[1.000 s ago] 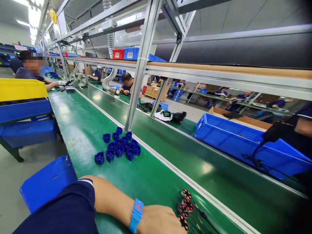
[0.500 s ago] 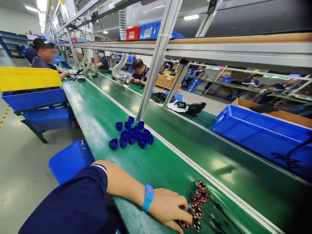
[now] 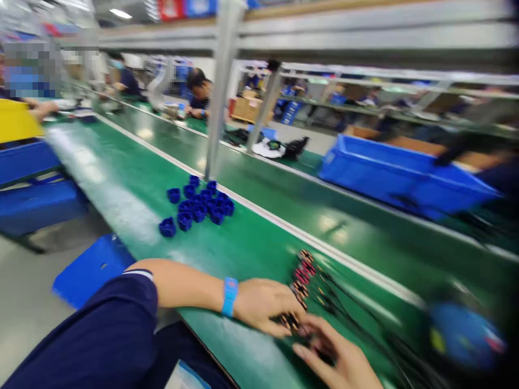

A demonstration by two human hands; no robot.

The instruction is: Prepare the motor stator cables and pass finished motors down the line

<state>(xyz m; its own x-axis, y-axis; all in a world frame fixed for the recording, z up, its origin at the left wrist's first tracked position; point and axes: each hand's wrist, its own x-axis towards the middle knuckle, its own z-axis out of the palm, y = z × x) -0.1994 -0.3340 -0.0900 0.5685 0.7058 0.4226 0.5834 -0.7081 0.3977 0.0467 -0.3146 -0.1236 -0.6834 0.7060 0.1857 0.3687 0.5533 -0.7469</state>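
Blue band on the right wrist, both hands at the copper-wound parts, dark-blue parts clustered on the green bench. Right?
Not quite: the head view shows the blue band on the wrist of the left hand. The rest stands.

Passable over bare worktop [image 3: 247, 246] between the blue parts [image 3: 198, 210] and the hands [image 3: 263, 303]. Blocked behind those parts by a metal post [image 3: 219, 108]. Crowded beside the hands by copper-coloured coils [image 3: 301, 292] and black cables [image 3: 349, 308], at far right by a blurred blue object [image 3: 462, 335].
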